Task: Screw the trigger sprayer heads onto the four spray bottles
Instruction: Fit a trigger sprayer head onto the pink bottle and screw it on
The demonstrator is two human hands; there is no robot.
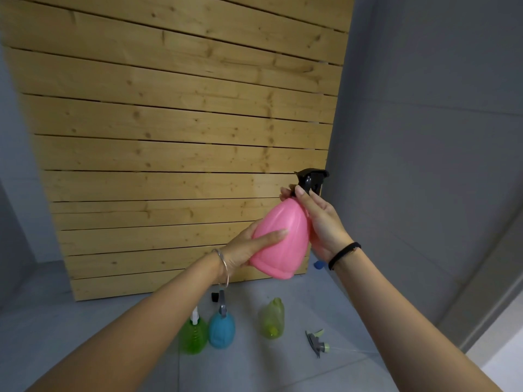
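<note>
Left hand (pixel 243 250) cups pink bottle (pixel 280 239); right hand (pixel 319 222) fingers (pixel 304 198) pinch its neck.

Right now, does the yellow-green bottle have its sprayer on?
No. The yellow-green bottle stands open-necked; a loose sprayer head lies beside it.

A pink bottle (pixel 283 236) with a black sprayer head (pixel 311 179) tilts midair, while green (pixel 194 338), blue (pixel 222 331) and yellow-green (pixel 271 318) bottles stand on the floor beside a loose sprayer head (pixel 317 340).
</note>
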